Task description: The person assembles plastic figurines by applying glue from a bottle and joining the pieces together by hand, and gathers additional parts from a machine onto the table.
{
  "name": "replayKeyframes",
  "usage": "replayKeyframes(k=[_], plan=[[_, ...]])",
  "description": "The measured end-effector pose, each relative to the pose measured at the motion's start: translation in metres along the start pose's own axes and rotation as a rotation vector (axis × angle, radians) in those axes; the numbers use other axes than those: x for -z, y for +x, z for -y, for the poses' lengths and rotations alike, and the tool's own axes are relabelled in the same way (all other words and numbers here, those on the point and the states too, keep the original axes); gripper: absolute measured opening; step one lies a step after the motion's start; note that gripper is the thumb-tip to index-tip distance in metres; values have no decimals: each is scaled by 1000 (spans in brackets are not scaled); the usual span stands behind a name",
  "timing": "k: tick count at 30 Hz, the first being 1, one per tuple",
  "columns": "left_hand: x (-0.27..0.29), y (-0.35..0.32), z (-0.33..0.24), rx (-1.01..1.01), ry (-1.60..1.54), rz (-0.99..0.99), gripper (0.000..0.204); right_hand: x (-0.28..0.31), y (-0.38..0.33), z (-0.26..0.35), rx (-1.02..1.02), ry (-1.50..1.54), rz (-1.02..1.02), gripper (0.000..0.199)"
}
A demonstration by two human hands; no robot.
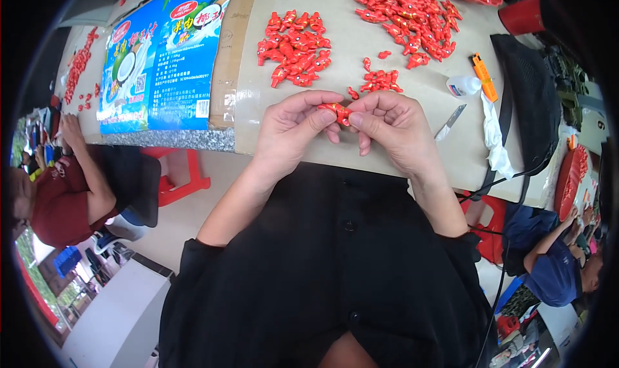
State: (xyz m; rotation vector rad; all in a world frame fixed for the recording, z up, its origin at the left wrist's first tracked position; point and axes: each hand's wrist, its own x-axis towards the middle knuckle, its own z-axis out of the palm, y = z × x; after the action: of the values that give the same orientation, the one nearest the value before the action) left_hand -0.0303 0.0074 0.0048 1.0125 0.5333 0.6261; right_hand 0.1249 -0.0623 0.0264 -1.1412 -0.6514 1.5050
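Between my two hands, above the table's near edge, is a small red plastic figure (336,112) with yellow markings. My left hand (293,126) pinches its left end between thumb and fingers. On the other end, the thumb and fingertips of my right hand (392,126) are pressed together. Just beyond my hands lies a small group of little red pieces (380,81). A pile of similar red figures (295,49) rests farther off to the left, and a larger heap (412,19) spreads out at the far right.
Right of my hands lie a knife blade (451,121), a small white bottle (464,85), an orange-handled cutter (483,78), crumpled white tissue (495,139) and a black bag (529,103). Flattened blue cardboard (161,65) covers the table at left. Other people sit on both sides.
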Motion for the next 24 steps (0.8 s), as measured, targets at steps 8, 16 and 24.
replayKeyframes(k=[8, 16, 24], plan=[[2, 4, -2, 54, -29, 24, 19, 4, 3, -4, 11, 74, 16, 8], [2, 3, -4, 96, -58, 47, 20, 5, 1, -4, 14, 60, 39, 7], [-3, 3, 3, -16, 87, -7, 20, 10, 2, -1, -70, 48, 19, 10]])
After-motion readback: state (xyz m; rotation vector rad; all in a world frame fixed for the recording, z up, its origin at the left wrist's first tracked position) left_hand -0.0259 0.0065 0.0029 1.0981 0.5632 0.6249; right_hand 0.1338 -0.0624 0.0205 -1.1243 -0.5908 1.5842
